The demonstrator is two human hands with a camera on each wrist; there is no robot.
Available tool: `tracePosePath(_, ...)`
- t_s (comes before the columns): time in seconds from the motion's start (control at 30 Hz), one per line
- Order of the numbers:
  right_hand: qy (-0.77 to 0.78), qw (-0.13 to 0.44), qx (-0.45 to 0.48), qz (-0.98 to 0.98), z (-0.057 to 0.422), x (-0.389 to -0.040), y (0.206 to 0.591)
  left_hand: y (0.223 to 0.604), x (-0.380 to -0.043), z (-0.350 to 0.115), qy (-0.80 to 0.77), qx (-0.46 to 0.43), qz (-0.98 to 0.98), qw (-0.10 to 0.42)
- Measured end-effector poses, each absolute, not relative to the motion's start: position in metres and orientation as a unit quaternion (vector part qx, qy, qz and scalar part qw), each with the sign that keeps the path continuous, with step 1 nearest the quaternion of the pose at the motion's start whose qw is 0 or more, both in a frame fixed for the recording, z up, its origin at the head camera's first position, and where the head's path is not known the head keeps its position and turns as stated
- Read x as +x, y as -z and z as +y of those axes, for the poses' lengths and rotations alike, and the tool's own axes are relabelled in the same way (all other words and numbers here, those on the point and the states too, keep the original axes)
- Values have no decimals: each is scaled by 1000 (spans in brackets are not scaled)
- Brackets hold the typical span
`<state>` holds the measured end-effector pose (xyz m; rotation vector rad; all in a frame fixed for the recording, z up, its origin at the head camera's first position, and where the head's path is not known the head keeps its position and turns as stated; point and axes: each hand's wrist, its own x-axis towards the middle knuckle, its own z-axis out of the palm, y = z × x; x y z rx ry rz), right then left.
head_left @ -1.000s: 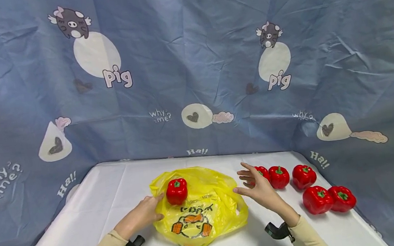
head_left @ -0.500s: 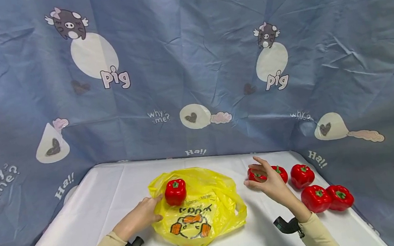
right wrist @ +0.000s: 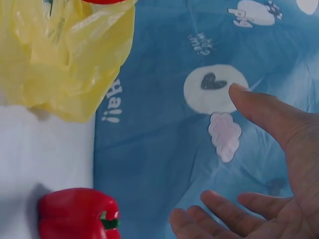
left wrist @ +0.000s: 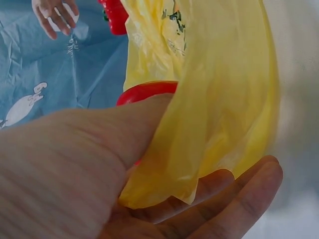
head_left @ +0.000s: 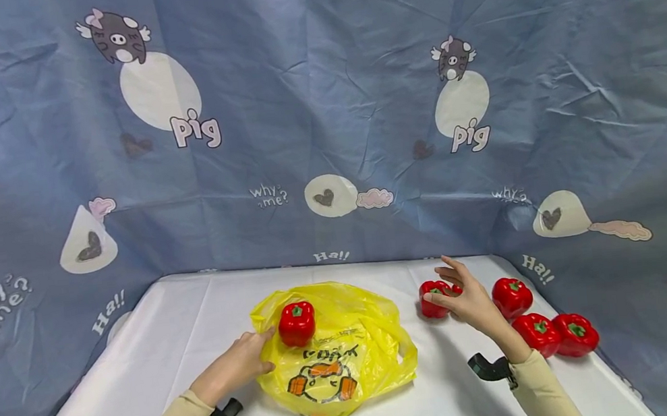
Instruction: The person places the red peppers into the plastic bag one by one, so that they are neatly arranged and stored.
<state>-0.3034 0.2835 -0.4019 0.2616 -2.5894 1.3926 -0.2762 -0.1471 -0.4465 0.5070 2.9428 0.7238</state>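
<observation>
A crumpled, printed yellow bag is spread on the table; a glossy red pepper is seen at its left part, stem up; other red peppers are scattered rightward.

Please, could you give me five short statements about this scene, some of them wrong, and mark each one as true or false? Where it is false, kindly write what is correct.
1. The left hand holds the edge of the yellow bag. True.
2. The right hand is gripping a red pepper. False: the right hand holds nothing, its fingers apart from the thumb.
3. The red pepper at the bag shows a green stem. True.
4. The other peppers lie to the left of the bag. False: the other peppers lie to its right.
5. The backdrop is plain. False: the blue backdrop carries printed drawings and words.
</observation>
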Motion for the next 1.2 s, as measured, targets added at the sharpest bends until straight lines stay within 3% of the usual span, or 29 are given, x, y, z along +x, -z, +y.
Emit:
tracePosePath(0.5, -445, 74, 55, -891, 299, -331, 431, 446, -277, -145, -236, 166, 957, 38)
tracePosePath(1.2, -443, 59, 42, -894, 306, -340, 446, 447, -278, -146, -238, 160, 957, 48)
